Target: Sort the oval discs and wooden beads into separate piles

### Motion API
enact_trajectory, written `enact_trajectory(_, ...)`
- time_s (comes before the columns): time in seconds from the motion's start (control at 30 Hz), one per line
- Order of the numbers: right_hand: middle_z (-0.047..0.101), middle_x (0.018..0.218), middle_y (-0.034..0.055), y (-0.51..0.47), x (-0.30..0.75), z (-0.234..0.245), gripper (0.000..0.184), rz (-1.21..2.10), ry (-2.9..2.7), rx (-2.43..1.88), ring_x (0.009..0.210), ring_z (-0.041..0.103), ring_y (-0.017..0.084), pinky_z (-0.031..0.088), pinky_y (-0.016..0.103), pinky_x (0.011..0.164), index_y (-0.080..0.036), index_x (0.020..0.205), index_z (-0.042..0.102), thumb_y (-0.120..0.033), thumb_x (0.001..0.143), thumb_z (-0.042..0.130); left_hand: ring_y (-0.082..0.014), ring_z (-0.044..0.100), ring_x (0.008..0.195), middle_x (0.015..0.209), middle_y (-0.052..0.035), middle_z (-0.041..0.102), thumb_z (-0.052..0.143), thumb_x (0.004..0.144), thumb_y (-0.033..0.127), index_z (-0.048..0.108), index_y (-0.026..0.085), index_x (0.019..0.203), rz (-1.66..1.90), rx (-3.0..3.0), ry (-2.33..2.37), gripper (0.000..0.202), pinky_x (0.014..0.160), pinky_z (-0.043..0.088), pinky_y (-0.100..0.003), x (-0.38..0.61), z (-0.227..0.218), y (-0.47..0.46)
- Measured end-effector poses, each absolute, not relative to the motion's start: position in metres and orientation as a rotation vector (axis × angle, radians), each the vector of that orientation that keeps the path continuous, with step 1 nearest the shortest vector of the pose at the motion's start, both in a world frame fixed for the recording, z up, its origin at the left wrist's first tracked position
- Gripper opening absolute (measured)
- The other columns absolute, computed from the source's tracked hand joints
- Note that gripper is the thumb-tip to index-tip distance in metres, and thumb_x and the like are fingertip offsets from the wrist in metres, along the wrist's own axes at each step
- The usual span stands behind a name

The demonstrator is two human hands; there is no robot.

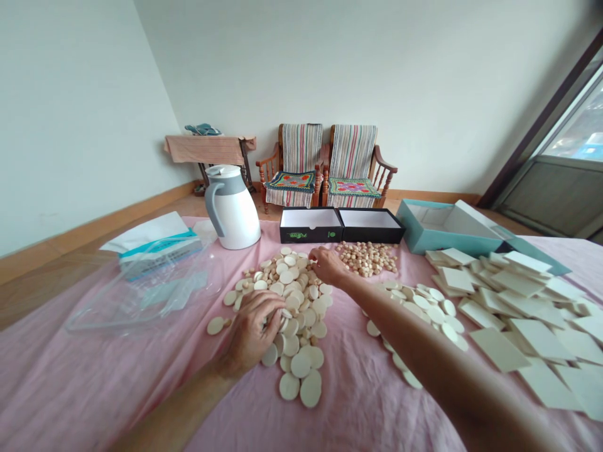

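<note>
A mixed pile of pale round discs (300, 364), wooden-looking, with small round beads among them, spreads over the pink cloth in front of me. Over the pile's left side is my left hand (257, 323), fingers and thumb curled in; pale discs show at its fingertips, but what it grips is hidden. My right hand (328, 265) reaches to the far right edge of the same pile. Its fingers are pinched downward, and I cannot make out what is between them. Just beyond that hand lies a heap of small wooden beads (370, 258).
More discs (436, 311) lie under my right forearm. Square pale tiles (532, 314) are heaped at right. Behind stand two black boxes (311, 235), a teal box (452, 242) and a white jug (238, 216). Clear plastic packaging (155, 295) lies left; two chairs (301, 163) stand beyond.
</note>
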State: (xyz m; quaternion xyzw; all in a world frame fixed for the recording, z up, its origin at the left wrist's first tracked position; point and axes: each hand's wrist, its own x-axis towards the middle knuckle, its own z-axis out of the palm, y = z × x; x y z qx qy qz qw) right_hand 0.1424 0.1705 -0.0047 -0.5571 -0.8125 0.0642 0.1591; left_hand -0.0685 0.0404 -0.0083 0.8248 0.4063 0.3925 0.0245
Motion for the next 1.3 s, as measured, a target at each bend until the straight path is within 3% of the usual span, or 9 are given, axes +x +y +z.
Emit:
enact_trajectory(0.3, 0.064, 0.095, 0.0087, 0.172, 0.152, -0.007, 0.025, 0.134, -2.224, -1.722, 0.085, 0.057, 0.017, 0.040, 0.024, 0.071, -0.016, 0.093, 0.064, -0.008, 0.075, 0.050, -0.0187, 0.058, 0.095, 0.092, -0.0048, 0.067, 0.050, 0.087, 0.013, 0.064, 0.019, 0.091, 1.187, 2.558, 1.261, 0.016, 0.087, 0.046, -0.035, -0.070, -0.011, 0.041)
enact_trajectory(0.5, 0.059, 0.106, 0.0188, 0.162, 0.182, 0.006, 0.026, -0.010, -2.072, -1.879, 0.099, 0.053, 0.026, 0.039, 0.033, 0.077, -0.011, 0.099, 0.062, -0.009, 0.081, 0.044, -0.0189, 0.058, 0.096, 0.092, -0.0048, 0.066, 0.049, 0.087, 0.014, 0.064, 0.019, 0.090, 1.176, 2.561, 1.256, 0.016, 0.087, 0.046, -0.035, -0.070, -0.009, 0.040)
enact_trajectory(0.57, 0.061, 0.106, 0.0172, 0.157, 0.183, 0.007, 0.026, 0.063, -2.125, -1.847, 0.098, 0.055, 0.025, 0.039, 0.032, 0.079, -0.012, 0.100, 0.062, -0.010, 0.081, 0.046, -0.0189, 0.059, 0.095, 0.092, -0.0047, 0.066, 0.049, 0.087, 0.014, 0.064, 0.019, 0.090, 1.184, 2.561, 1.257, 0.016, 0.087, 0.046, -0.035, -0.070, -0.010, 0.040)
enact_trajectory(0.73, 0.069, 0.085, 0.0057, 0.147, 0.166, 0.002, 0.015, 0.336, -2.301, -1.723, 0.077, 0.061, 0.015, 0.042, 0.022, 0.068, -0.015, 0.087, 0.067, -0.019, 0.075, 0.059, -0.0194, 0.059, 0.096, 0.093, -0.0054, 0.067, 0.050, 0.087, 0.014, 0.064, 0.020, 0.091, 1.189, 2.563, 1.256, 0.016, 0.087, 0.046, -0.036, -0.071, -0.013, 0.041)
enact_trajectory(1.0, 0.070, 0.087, 0.0089, 0.141, 0.157, 0.002, 0.024, 0.381, -2.312, -1.737, 0.078, 0.063, 0.017, 0.042, 0.022, 0.064, -0.013, 0.092, 0.067, -0.016, 0.069, 0.062, -0.0191, 0.060, 0.094, 0.091, -0.0050, 0.067, 0.049, 0.086, 0.014, 0.065, 0.020, 0.089, 1.208, 2.565, 1.272, 0.017, 0.086, 0.047, -0.035, -0.070, -0.011, 0.041)
enact_trajectory(1.17, 0.070, 0.080, 0.0074, 0.140, 0.157, -0.001, 0.013, 0.350, -2.287, -1.780, 0.075, 0.062, 0.017, 0.040, 0.022, 0.062, -0.014, 0.083, 0.068, -0.016, 0.072, 0.062, -0.0191, 0.059, 0.095, 0.091, -0.0048, 0.067, 0.049, 0.087, 0.014, 0.065, 0.020, 0.089, 1.212, 2.568, 1.267, 0.017, 0.087, 0.046, -0.036, -0.069, -0.011, 0.042)
enact_trajectory(1.3, 0.068, 0.083, 0.0081, 0.144, 0.169, 0.002, 0.016, 0.271, -2.208, -1.856, 0.077, 0.062, 0.018, 0.039, 0.023, 0.061, -0.015, 0.087, 0.066, -0.013, 0.072, 0.059, -0.0191, 0.059, 0.095, 0.092, -0.0052, 0.067, 0.049, 0.086, 0.014, 0.065, 0.019, 0.090, 1.204, 2.569, 1.273, 0.016, 0.087, 0.047, -0.035, -0.070, -0.010, 0.041)
